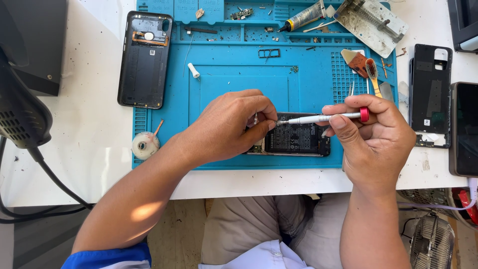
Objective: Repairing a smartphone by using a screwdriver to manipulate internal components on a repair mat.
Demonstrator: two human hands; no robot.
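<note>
A slim silver screwdriver with a red cap (323, 118) is pinched by the right hand (371, 137), lying left-right, tip touching the left hand (234, 127), whose fingertips are pressed together over the opened black phone (296, 139).

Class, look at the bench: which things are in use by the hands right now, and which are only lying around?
In use: left hand; right hand; screwdriver; opened phone; blue mat.

Lying about: back cover; glue tube; metal clamp; toothbrush; second back cover.

Matt blue rubbery mat (239, 79), metal screwdriver (318, 118)
</note>
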